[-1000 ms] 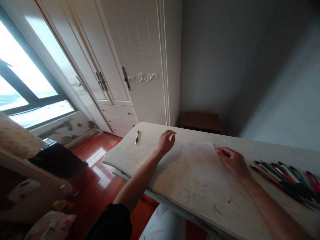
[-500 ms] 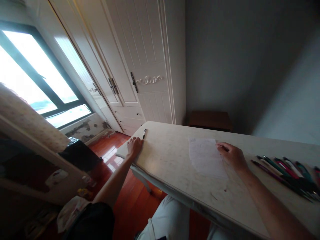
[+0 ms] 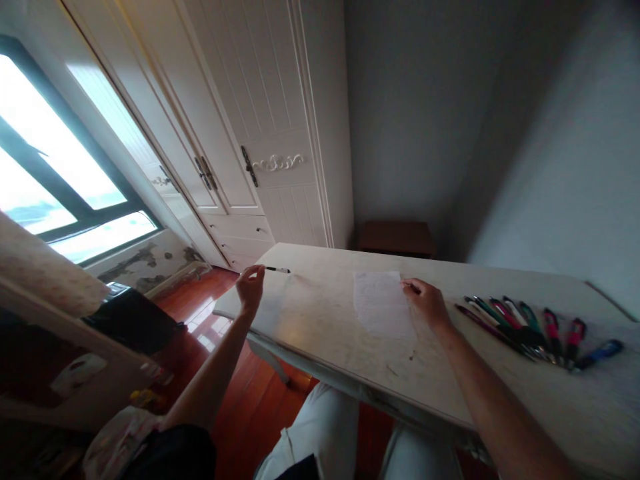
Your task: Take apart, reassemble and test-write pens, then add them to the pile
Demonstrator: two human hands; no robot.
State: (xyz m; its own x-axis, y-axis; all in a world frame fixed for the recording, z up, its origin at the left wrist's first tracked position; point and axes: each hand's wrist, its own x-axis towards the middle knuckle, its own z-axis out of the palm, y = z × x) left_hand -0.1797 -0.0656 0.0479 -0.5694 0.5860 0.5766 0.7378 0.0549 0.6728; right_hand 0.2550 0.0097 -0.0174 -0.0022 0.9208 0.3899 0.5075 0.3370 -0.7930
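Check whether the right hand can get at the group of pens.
Probably yes: the right hand is at the edge of the paper, the group of pens lies just to its right, and nothing visible stands between. Whether it grips something is unclear.

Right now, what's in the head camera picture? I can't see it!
A left hand holds a slim black-and-white pen over a pale mottled table. The right hand is beside thin white paper, near many colourful pens.

Holding both forearms (image 3: 213, 373) out, well apart, pinching the fingers (image 3: 258, 271) of the left hand (image 3: 250, 288) together, and curling the right hand (image 3: 429, 301) in, wrist low!
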